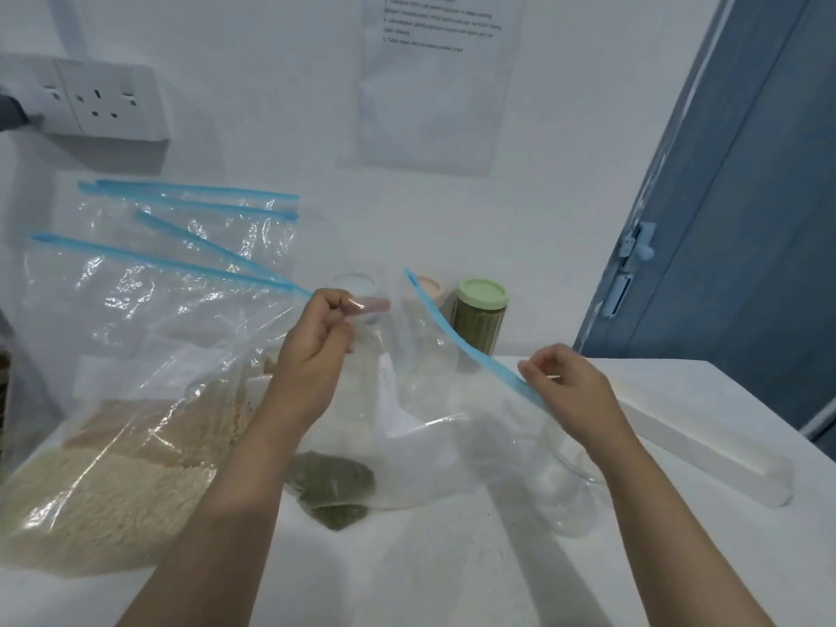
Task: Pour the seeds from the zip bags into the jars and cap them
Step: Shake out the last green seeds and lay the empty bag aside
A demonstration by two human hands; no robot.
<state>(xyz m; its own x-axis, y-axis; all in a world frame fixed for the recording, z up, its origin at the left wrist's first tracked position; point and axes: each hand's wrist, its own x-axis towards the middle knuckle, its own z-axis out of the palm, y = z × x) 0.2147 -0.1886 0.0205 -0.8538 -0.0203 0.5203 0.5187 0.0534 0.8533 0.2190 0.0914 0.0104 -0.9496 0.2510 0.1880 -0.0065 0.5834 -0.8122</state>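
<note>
Bag (434, 427) mouth held wide at twelve o'clock.
My left hand (316, 350) and right hand (572, 391) each pinch its zip edge (470, 350).

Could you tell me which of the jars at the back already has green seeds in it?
The jar with the green lid, rightmost by the wall; the other jars look clear or pale.

A white counter (452, 572) is seen. Bags of pale seeds (113, 468) are laid at nine o'clock, a bag with green seeds (332, 484) at the centre, a green-lidded jar (480, 316) at one o'clock, and a long white block (705, 427) at three o'clock.
</note>
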